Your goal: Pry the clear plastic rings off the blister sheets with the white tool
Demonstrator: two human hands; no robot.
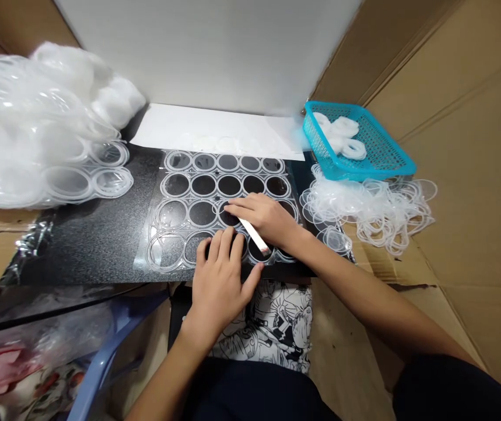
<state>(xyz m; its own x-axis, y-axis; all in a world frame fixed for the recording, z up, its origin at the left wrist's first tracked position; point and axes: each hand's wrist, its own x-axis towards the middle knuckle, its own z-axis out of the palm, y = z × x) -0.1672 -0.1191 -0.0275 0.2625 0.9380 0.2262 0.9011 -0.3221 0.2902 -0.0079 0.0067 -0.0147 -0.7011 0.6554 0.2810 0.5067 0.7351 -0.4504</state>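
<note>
A clear plastic sheet (175, 202) moulded with rows of round rings lies flat on a black speckled board (92, 240). My left hand (221, 275) presses down on the sheet's near edge, fingers stretched flat and together. My right hand (265, 219) rests over the rings in the sheet's lower right part and is closed round a thin white blade-like tool (254, 237), whose near end points back toward my left thumb.
A tall stack of the same clear sheets (35, 134) fills the left. Right of the board lies a heap of loose clear rings (377, 207), with a turquoise basket (379, 161) holding white rings behind it. White paper (180, 128) and cardboard walls (473, 146) close off the back and right.
</note>
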